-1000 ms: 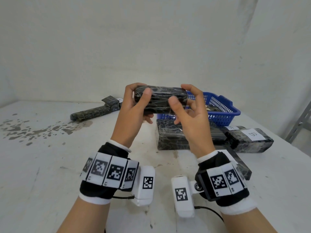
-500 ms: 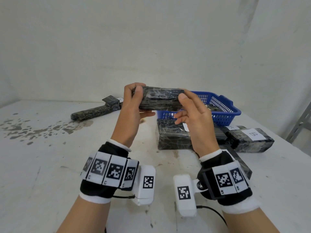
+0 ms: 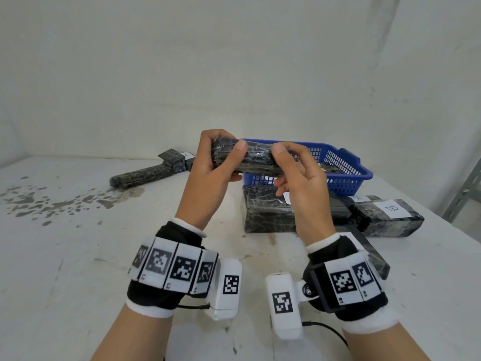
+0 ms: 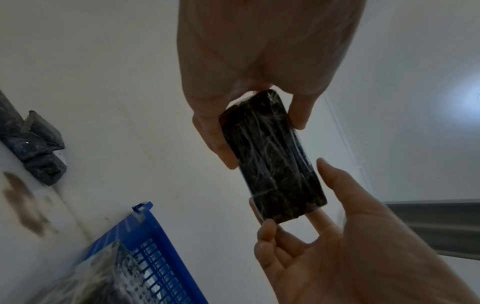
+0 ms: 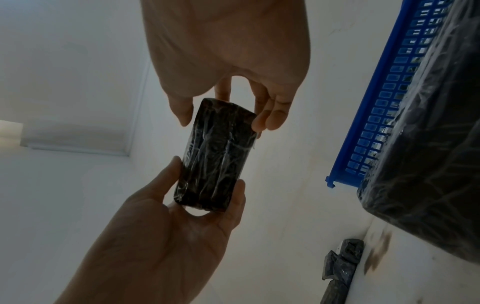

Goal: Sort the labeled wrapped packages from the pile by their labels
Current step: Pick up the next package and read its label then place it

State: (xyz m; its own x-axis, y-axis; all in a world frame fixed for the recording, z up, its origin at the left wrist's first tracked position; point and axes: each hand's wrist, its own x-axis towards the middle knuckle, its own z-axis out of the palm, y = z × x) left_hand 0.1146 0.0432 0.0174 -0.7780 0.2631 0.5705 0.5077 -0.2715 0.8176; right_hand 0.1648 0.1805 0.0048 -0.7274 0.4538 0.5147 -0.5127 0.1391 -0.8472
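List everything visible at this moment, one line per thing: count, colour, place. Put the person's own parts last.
held package: 1, black in clear wrap, in the air in front of the basket; no label shows.
basket: 1, blue, back right of the table, with wrapped goods inside.
big package: 1, black, in front of the basket.
B package: 1, black with white label B, right of the big package.
A package: 1, black with white label A, behind the B package.
flat package: 1, black, partly hidden behind the right wrist.
long package: 1, black, back left.
small package: 1, black, at the long package's far end.
table: 1, white, stained at left.
left hand: grips the held package's left end.
right hand: pinches its right end.
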